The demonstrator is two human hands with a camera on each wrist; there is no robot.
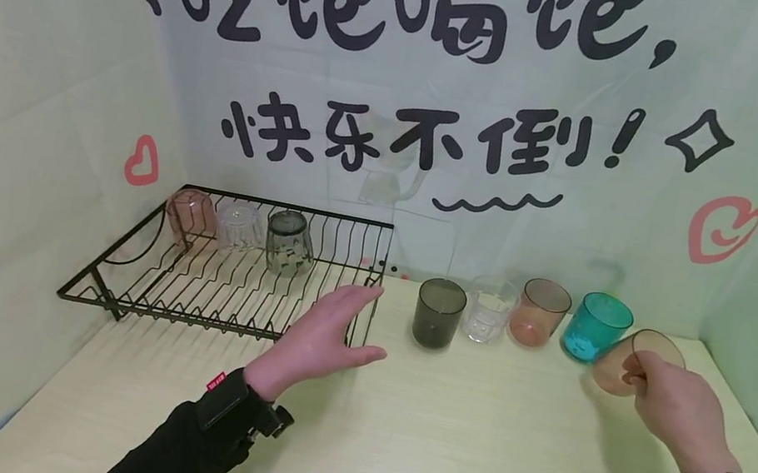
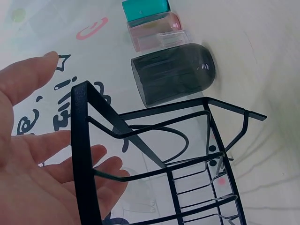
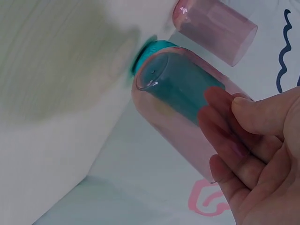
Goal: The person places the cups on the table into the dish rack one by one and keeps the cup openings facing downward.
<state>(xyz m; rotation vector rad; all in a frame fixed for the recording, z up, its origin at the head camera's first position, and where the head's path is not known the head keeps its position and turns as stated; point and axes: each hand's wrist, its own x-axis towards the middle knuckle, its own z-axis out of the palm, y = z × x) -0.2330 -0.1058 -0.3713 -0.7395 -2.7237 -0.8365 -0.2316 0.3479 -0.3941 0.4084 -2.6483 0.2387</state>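
My right hand (image 1: 683, 413) pinches the rim of a see-through pinkish-orange cup (image 1: 610, 369), thumb on one side and fingers on the other. The cup tilts, close beside a teal cup (image 1: 597, 329); in the right wrist view the teal one shows through its wall. My left hand (image 1: 319, 336) holds nothing, its thumb spread from the fingers, over the right end of a black wire dish rack (image 1: 212, 319). In the left wrist view the rack's bars (image 2: 80, 150) cross in front of part of the fingers.
Left of the teal cup stand a pink cup (image 1: 539, 314), a clear cup (image 1: 488, 311) and a dark grey cup (image 1: 439, 315) in a row. On the rack sit upside-down glasses: pink (image 1: 191, 213), clear (image 1: 239, 227) and grey (image 1: 289, 246). A printed cloth (image 1: 375, 84) hangs behind.
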